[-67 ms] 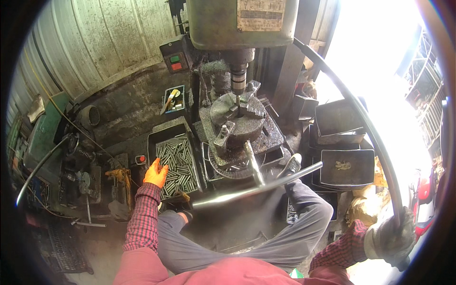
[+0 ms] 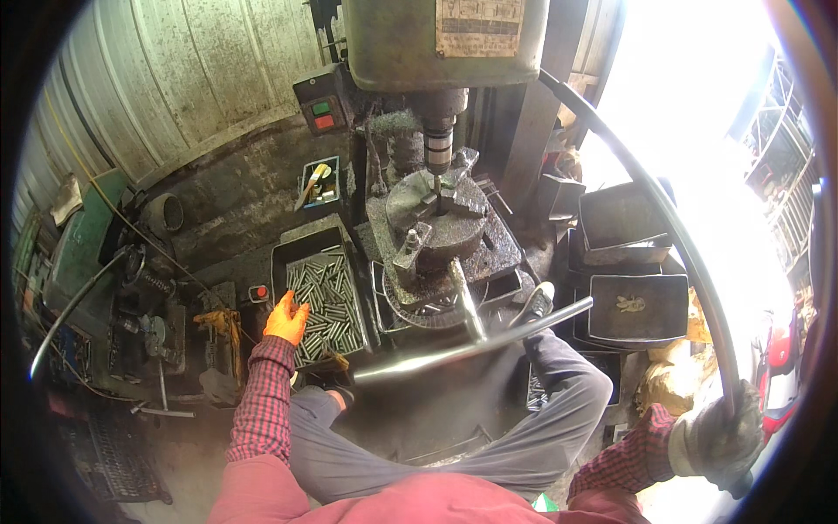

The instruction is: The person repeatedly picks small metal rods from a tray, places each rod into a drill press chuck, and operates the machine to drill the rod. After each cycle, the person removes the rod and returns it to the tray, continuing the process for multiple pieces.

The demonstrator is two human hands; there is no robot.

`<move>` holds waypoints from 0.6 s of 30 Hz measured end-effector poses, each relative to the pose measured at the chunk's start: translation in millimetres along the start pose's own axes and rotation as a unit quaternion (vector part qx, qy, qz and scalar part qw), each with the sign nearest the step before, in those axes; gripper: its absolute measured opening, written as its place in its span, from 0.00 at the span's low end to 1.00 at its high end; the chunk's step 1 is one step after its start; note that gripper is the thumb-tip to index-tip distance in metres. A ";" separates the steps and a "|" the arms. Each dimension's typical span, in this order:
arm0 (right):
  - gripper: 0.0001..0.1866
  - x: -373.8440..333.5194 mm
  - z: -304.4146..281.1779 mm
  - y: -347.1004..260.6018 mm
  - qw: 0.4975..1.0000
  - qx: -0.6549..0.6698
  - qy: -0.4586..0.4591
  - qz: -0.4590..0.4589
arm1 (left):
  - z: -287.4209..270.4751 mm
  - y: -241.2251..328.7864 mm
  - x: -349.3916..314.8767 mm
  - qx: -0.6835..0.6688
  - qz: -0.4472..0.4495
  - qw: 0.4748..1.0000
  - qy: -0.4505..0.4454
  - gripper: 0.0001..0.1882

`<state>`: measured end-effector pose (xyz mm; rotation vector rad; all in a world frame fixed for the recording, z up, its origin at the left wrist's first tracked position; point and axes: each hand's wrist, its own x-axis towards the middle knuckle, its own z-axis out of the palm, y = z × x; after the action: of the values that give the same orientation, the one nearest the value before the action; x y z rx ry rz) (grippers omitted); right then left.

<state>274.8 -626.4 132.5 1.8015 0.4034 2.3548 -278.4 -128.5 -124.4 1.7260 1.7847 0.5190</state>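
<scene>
My left hand (image 2: 286,320), in an orange glove, hovers at the left side of a dark bin (image 2: 278,262) full of short metal pins (image 2: 325,301). Its fingers are apart, and I see nothing held in them. On the right, my right hand (image 2: 723,439) in a grey work glove is wrapped round the lower end of a long curved feed lever (image 2: 668,218). That lever rises to the drill press head (image 2: 445,52). Below the head, the drill chuck (image 2: 438,144) carries a bit that reaches down to the round clamping chuck (image 2: 436,210) on the table, which is covered in metal chips.
A T-shaped metal handle (image 2: 471,343) juts toward me above my legs. Stacked dark trays (image 2: 637,307) stand on the right. Behind the pin bin are a small box with a brush (image 2: 318,179) and a switch box (image 2: 322,115). Another machine (image 2: 144,297) occupies the left.
</scene>
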 end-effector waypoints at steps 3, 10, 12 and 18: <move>0.17 -16.8 0.7 6.0 0.991 -0.075 -0.109 0.002 | 0.6 -0.5 0.5 0.001 0.002 1.000 0.001 0.39; 0.19 -2.2 -6.9 -11.9 1.000 -0.005 0.030 0.000 | 1.1 -3.1 1.5 -0.002 0.002 1.000 -0.003 0.38; 0.19 4.2 -10.9 -16.5 1.000 -0.028 0.005 0.000 | 1.8 -3.9 2.2 -0.001 0.002 1.000 -0.003 0.38; 0.22 -8.0 -13.9 -11.3 0.998 -0.057 -0.038 0.005 | 5.5 -10.7 6.6 -0.008 0.001 1.000 -0.011 0.39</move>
<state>263.0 -619.6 118.4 1.8386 0.2465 2.2574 -282.8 -123.5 -136.4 1.7163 1.7588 0.5122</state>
